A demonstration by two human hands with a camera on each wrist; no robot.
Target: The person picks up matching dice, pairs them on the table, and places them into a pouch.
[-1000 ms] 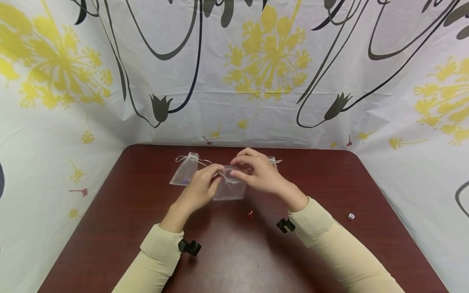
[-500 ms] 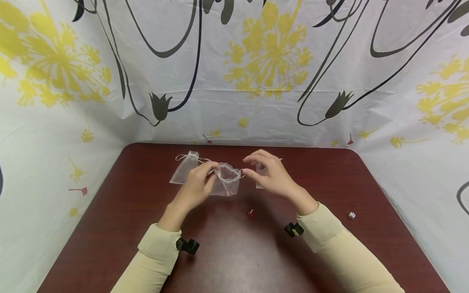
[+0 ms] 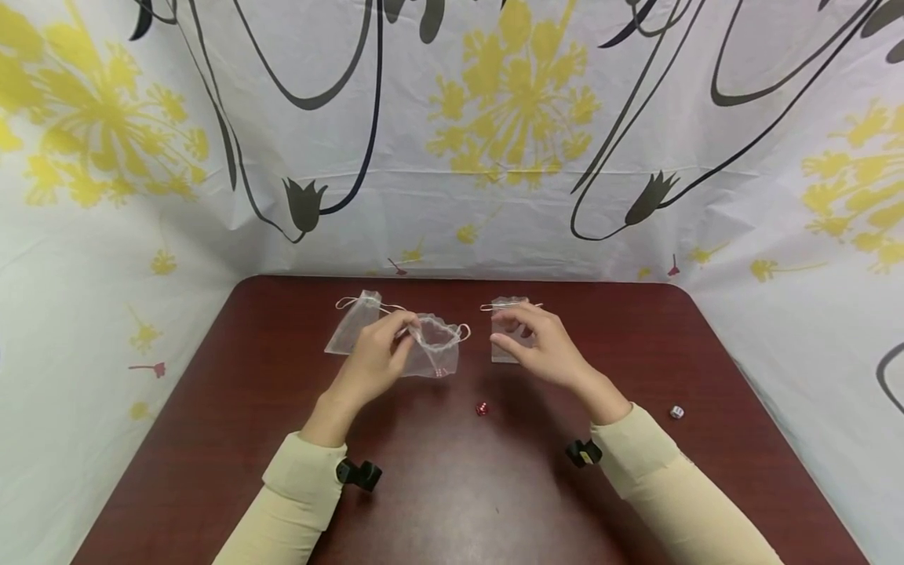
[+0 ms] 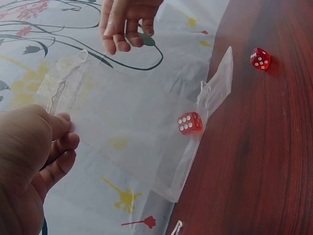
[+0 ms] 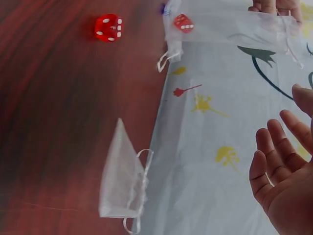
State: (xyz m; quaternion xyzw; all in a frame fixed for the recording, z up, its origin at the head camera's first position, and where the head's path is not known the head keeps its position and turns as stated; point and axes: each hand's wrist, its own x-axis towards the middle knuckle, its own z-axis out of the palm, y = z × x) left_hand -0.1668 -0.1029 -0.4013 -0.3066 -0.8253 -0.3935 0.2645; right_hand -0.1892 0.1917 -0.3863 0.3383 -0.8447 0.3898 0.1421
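The left hand (image 4: 32,152) pinches a sheer white bag (image 4: 129,112) near its drawstring (image 4: 58,93) between thumb and fingers. One red die (image 4: 190,123) sits inside at the bottom end, a six-pip face showing. The right hand (image 4: 129,24), fingers pointing down, is positioned apart from the bag. A second sheer bag (image 4: 222,81) lies at the edge of the tabletop (image 4: 264,156); a loose red die (image 4: 261,59) rests near it. Printed cloth (image 4: 100,213) forms the background.

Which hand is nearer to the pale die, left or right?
Right. In the head view, the right hand is up and left of the pale die; the left hand, pinching a sheer bag, is farther left.
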